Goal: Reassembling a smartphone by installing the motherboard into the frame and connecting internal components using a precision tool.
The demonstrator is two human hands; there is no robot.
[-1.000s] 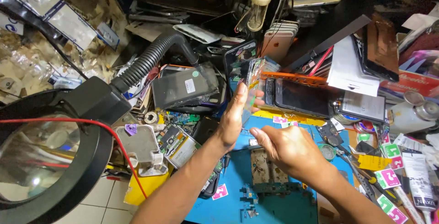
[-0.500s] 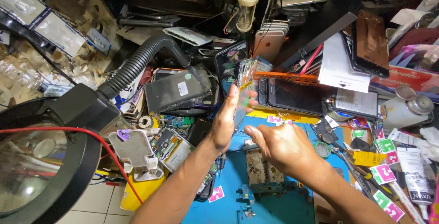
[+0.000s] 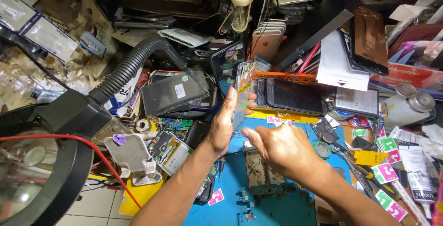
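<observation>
Left hand [image 3: 224, 125]: my grip closed on the transparent phone screen panel [image 3: 242, 93], held upright on edge above the blue repair mat [image 3: 281, 210] | right hand [image 3: 282, 148]: fingers curled at the panel's lower edge, contact unclear | risk: edge-only grip, panel may slip or crack onto the circuit board [image 3: 264, 174].

Two hands [image 3: 258, 136], one magnifier lamp [image 3: 41, 175]
</observation>
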